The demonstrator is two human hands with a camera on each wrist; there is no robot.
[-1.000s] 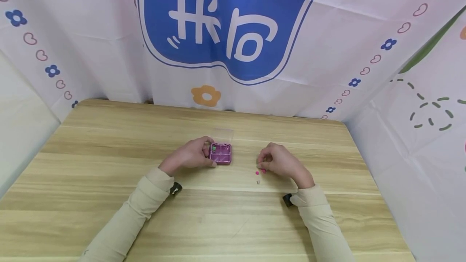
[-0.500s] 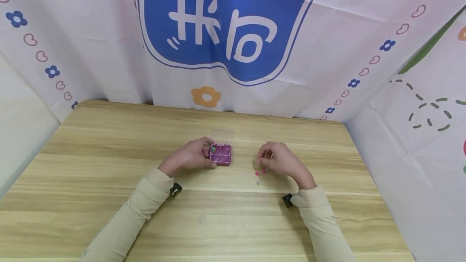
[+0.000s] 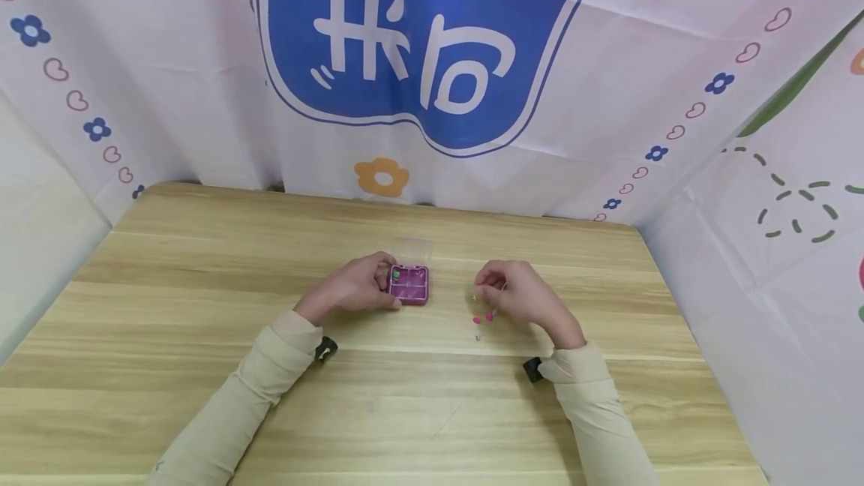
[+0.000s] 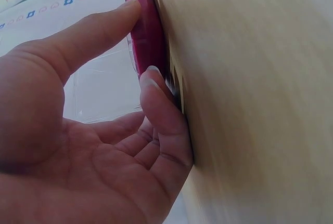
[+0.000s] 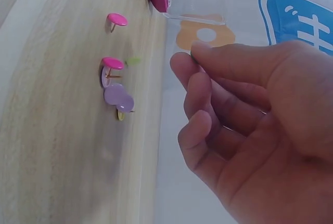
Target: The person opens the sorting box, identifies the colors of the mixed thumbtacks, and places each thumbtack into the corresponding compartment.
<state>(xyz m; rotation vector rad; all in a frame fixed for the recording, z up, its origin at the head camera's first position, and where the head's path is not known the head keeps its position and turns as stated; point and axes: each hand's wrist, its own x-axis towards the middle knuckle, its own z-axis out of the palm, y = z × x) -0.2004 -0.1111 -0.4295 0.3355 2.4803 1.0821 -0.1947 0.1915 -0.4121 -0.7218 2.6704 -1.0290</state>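
My left hand (image 3: 351,285) grips the left end of a small magenta compartment box (image 3: 409,301), thumb at its front edge and fingers by its back corner. Its clear lid (image 3: 412,249) stands open at the back, and green thumbtacks (image 3: 396,274) lie in the far-left compartment. To the right, my right hand (image 3: 518,292) is raised a little over the table, thumb and index fingertips pinched together. A sliver of green shows between them in the right wrist view, the rest hidden by the fingers; it looks like a thumbtack. Pink thumbtacks (image 5: 117,20) and lavender thumbtacks (image 5: 114,94) lie below this hand.
A pale green tack (image 5: 133,61) and a yellow one (image 5: 120,115) lie among the others on the wooden table (image 3: 378,411). A printed white curtain (image 3: 310,148) hangs behind the table's back edge. Black bands (image 3: 326,349) sit at both wrists.
My right hand has risen slightly from the tabletop beside the loose tacks, its fingertips staying together. The left hand and the box have kept their place.
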